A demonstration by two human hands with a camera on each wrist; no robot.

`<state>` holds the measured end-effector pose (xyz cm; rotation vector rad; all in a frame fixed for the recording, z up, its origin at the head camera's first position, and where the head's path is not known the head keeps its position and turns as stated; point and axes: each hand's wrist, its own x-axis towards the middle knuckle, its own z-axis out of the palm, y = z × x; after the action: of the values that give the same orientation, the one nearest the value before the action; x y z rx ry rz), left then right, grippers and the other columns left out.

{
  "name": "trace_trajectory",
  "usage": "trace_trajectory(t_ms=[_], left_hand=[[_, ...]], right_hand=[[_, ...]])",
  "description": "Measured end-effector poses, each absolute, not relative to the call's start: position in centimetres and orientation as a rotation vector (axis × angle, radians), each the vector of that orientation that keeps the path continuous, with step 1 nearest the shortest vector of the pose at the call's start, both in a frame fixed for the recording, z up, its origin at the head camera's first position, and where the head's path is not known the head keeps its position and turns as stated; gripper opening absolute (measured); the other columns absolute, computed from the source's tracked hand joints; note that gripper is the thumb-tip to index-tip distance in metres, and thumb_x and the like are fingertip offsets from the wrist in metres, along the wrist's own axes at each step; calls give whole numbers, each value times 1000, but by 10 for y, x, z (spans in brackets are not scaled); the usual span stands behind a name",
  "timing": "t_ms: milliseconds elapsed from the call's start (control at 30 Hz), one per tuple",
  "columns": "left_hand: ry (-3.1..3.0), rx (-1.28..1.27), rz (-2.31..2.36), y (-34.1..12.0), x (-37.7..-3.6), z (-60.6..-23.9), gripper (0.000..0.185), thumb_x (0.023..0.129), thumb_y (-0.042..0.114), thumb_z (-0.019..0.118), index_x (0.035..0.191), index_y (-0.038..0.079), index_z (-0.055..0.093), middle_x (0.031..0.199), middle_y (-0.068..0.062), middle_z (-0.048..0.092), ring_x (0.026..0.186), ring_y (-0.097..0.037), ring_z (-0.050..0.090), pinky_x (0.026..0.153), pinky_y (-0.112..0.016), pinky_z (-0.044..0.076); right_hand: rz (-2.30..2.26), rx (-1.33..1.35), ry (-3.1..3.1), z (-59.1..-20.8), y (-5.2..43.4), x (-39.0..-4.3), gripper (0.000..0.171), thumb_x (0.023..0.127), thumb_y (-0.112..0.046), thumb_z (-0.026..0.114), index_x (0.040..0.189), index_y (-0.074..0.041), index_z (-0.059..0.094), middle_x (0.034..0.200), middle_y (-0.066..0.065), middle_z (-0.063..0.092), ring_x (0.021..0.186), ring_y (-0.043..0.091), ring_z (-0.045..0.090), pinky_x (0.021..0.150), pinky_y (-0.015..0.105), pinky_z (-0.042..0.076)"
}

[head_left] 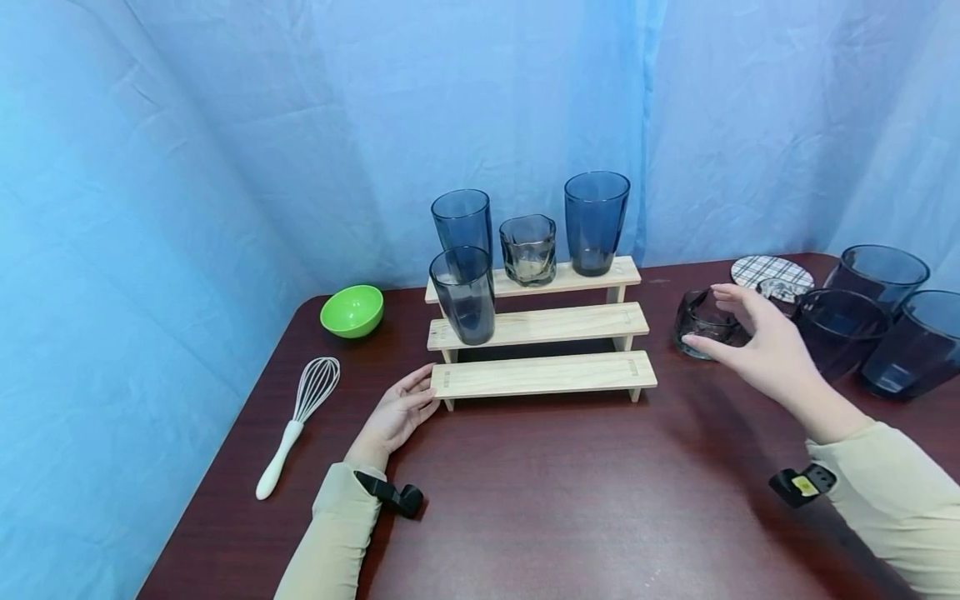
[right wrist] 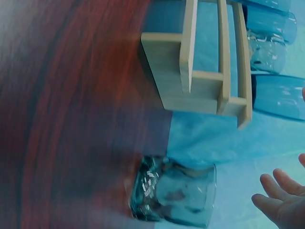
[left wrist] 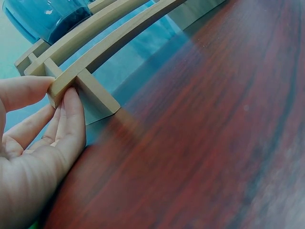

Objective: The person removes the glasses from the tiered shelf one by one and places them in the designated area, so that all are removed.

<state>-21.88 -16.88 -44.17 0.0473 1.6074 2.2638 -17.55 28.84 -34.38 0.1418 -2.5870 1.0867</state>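
Rightward, open right hand [head_left: 757, 337] nears short glass [head_left: 701, 325]; left hand [head_left: 396, 415] touches rack edge [head_left: 450, 380].

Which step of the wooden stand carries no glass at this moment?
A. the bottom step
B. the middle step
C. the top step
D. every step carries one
A. The head view shows the bottom step bare, with the left hand touching its end, while one tall blue glass stands on the middle step and three glasses stand on the top step.

Pale matt wooden stepped rack [head_left: 542, 326], glossy tinted glass tumblers [head_left: 596, 221], smooth dark wood-grain table [head_left: 570, 492], creased blue cloth backdrop [head_left: 225, 125]
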Motion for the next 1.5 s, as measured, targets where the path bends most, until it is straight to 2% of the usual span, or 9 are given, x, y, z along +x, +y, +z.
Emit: trace_trajectory(t_ms=[367, 767, 1100, 1300, 1500], left_hand=[[1584, 23, 2270, -167, -216, -440, 61, 94, -9, 39, 150, -1, 16, 107, 2, 54, 90, -4, 60, 78, -20, 48], [1593, 3, 2266, -166, -219, -439, 59, 95, -9, 38, 150, 1, 19, 107, 3, 54, 88, -3, 60, 76, -19, 48], [1598, 28, 2266, -168, -219, -441, 60, 95, -10, 37, 150, -1, 16, 106, 2, 53, 88, -4, 60, 78, -19, 48], [1592, 44, 2272, -168, -219, -441, 60, 94, -11, 36, 149, -3, 15, 104, 3, 54, 87, -4, 59, 77, -19, 48], [1590, 51, 2270, -169, -218, -441, 60, 94, -10, 36, 149, -3, 14, 103, 5, 55, 88, -3, 59, 78, -19, 48]], right_hand=[[1164, 162, -2619, -359, 268, -177, 76, 79, -32, 77, 139, -4, 40, 134, 27, 46, 122, 47, 44, 97, 57, 34], [1294, 267, -2539, -366, 237, -187, 70, 80, -23, 76, 135, 1, 41, 131, 27, 48, 125, 42, 44, 103, 53, 33], [1370, 349, -2493, -365, 202, -203, 68, 80, -19, 76, 135, 0, 42, 134, 23, 47, 127, 39, 44, 105, 51, 33], [1371, 365, -2530, -360, 183, -208, 68, 81, -23, 75, 137, -2, 42, 137, 20, 45, 128, 35, 43, 108, 49, 32], [1435, 428, -2523, -357, 167, -214, 67, 82, -18, 75, 136, 0, 41, 138, 19, 44, 128, 34, 43, 109, 47, 32]])
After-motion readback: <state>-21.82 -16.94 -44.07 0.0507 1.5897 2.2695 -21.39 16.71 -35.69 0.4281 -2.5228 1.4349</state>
